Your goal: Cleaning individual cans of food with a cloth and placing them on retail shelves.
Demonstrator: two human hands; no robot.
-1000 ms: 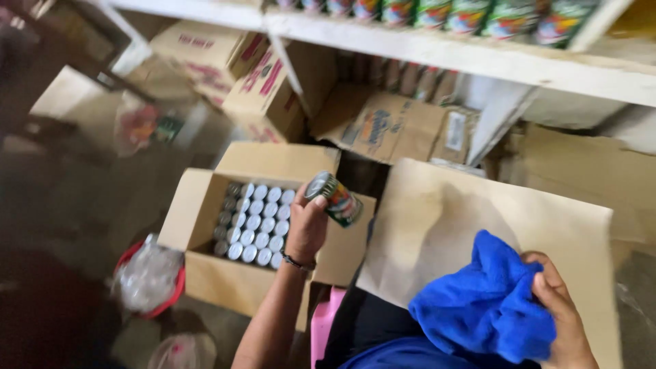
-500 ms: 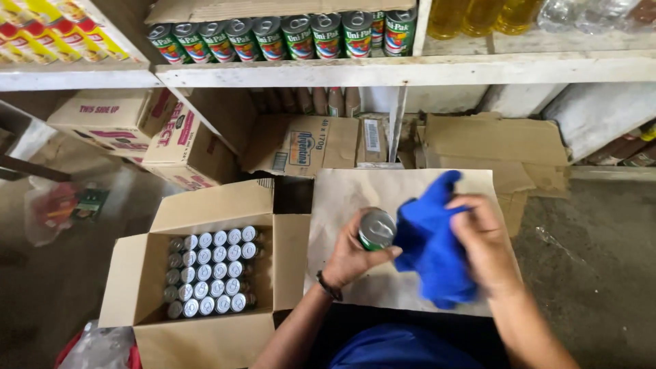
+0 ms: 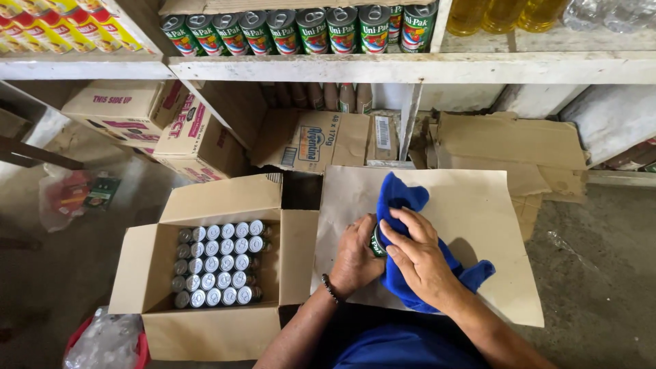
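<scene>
Green-labelled can point(image 3: 376, 242), over a flat cardboard sheet point(image 3: 478, 205) just right of the open box of cans point(image 3: 219, 263), mostly hidden so its axis is unclear, clasped by left hand point(image 3: 357, 258); right hand point(image 3: 420, 256) presses blue cloth point(image 3: 403, 205) onto it.

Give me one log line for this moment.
left hand: holds can | right hand: presses blue cloth on can | open carton of cans: beside
</scene>
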